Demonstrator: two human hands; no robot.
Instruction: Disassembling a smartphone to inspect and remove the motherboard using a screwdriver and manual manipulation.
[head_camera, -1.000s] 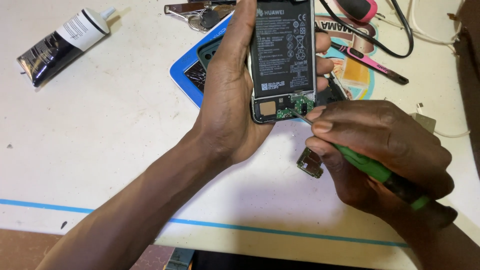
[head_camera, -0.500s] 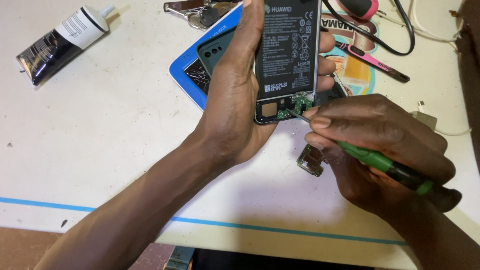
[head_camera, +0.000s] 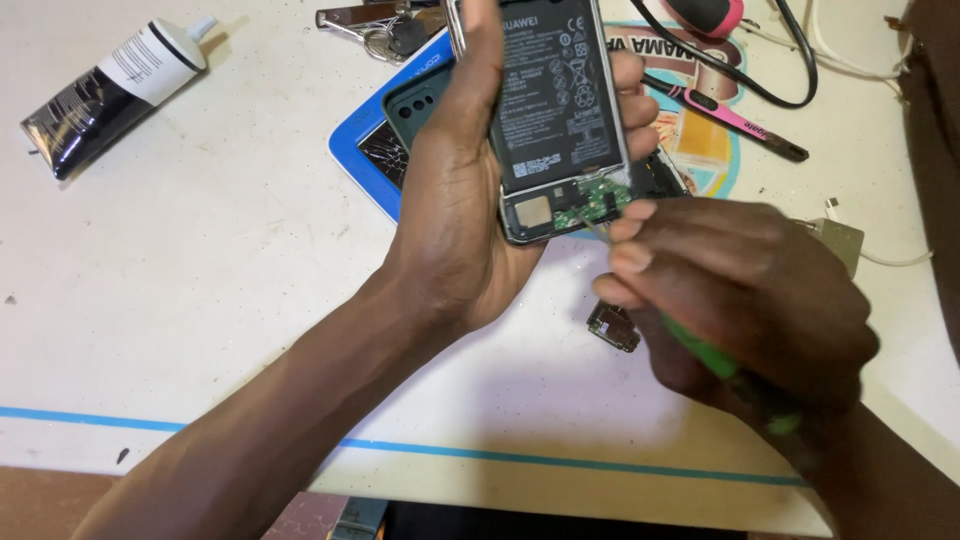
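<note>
Nearest you, your right hand (head_camera: 740, 300) pinches a green-handled screwdriver (head_camera: 715, 355) — blurred, its tip barely visible at the opened phone (head_camera: 560, 110). Your left hand (head_camera: 465, 200) wraps the phone above the worktop's (head_camera: 200, 300) far edge — its top cut off.

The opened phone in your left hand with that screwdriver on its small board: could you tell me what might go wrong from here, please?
1. The screwdriver tip sits on the green board right below the battery; a slip could gouge either.
2. The left hand holds the phone in the air by its edges, so pressure from the right hand could twist it loose.
3. The loose part lying under the right hand may get knocked away.
</note>
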